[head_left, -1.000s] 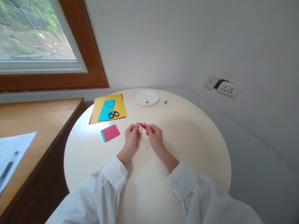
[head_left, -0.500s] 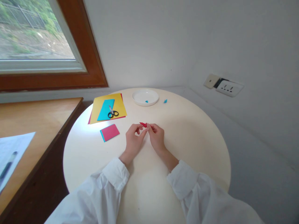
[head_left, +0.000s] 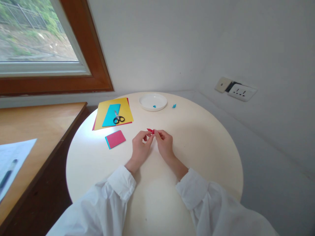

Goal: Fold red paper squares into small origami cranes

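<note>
A small piece of folded red paper [head_left: 150, 130] is pinched between both hands above the middle of the round table, one pointed end sticking out to the left. My left hand [head_left: 142, 144] grips it with thumb and fingertips, closed. From the other side my right hand [head_left: 165, 144] pinches it, its fingers curled. The fingertips cover most of the paper, so its full shape is hidden. To the left of the hands lies a short stack of red and blue paper [head_left: 116, 139].
Black-handled scissors [head_left: 118, 119] rest on blue paper [head_left: 109, 116] over yellow paper [head_left: 102, 111]. At the back stands a white plate [head_left: 145, 106] holding a small blue folded piece [head_left: 154, 106]. Another blue piece [head_left: 174, 106] is right of it. A wooden desk [head_left: 49, 121] adjoins at left.
Both hands stay in nearly the same place on the red paper, with only a slight shift of the fingers. Nothing else on the table has moved.
</note>
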Motion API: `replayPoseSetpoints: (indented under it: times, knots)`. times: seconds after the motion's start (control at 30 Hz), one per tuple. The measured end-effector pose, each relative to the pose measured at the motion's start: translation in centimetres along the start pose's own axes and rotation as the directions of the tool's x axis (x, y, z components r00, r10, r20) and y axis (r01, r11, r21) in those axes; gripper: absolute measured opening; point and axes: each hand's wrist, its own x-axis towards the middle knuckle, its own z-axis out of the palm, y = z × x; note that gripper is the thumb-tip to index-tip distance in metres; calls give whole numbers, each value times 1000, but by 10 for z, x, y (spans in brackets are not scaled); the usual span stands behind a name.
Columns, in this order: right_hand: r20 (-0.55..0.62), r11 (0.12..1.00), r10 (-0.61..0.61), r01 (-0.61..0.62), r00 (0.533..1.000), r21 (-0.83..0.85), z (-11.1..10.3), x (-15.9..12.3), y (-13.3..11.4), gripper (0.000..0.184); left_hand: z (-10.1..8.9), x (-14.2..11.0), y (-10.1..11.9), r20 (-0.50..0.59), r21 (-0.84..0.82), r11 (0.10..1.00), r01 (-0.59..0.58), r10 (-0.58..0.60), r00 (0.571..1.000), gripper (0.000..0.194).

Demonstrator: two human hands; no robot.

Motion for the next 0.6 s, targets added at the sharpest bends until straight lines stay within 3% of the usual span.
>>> replayPoseSetpoints:
  times: [0.6]
  knots:
    - [1,1000,23,-23,1000,-17,0,0,0,29,-7,3,7,24,76,994,-80,78,997,9]
